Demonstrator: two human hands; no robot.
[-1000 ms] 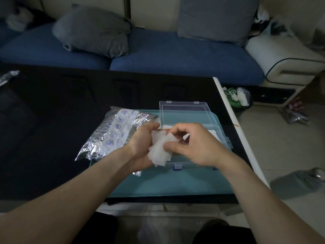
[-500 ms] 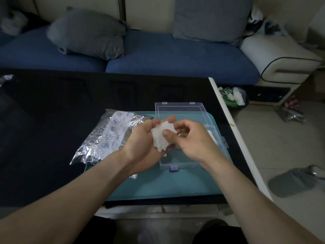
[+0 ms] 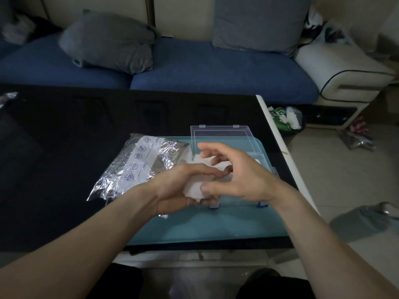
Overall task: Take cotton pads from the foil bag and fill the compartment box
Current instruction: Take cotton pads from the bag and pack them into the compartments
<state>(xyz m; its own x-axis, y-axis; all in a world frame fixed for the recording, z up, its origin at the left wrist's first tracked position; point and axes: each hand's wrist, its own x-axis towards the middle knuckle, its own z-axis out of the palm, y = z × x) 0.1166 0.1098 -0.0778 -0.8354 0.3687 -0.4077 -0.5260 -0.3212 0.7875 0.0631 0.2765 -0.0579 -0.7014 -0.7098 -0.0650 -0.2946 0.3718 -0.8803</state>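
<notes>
A crinkled silver foil bag (image 3: 138,167) with a white label lies on the left part of a teal tray (image 3: 216,225). To its right stands a clear plastic compartment box (image 3: 265,167) with its lid (image 3: 222,137) raised. My left hand (image 3: 181,188) holds white cotton pads (image 3: 194,189) over the box's front left. My right hand (image 3: 235,178) hovers just right of it, thumb touching the pads and fingers spread over another white pad (image 3: 216,161). Both hands hide most of the box's inside.
The tray sits on a black table (image 3: 86,126) whose right edge (image 3: 280,143) is white. A blue sofa with grey cushions (image 3: 108,42) runs behind. On the floor to the right lie a bin with rubbish (image 3: 287,119) and a grey slipper (image 3: 362,219).
Both hands have come down toward the box. My right hand's fingers have spread out from their pinch on the pad, and my left hand holds the pads lower.
</notes>
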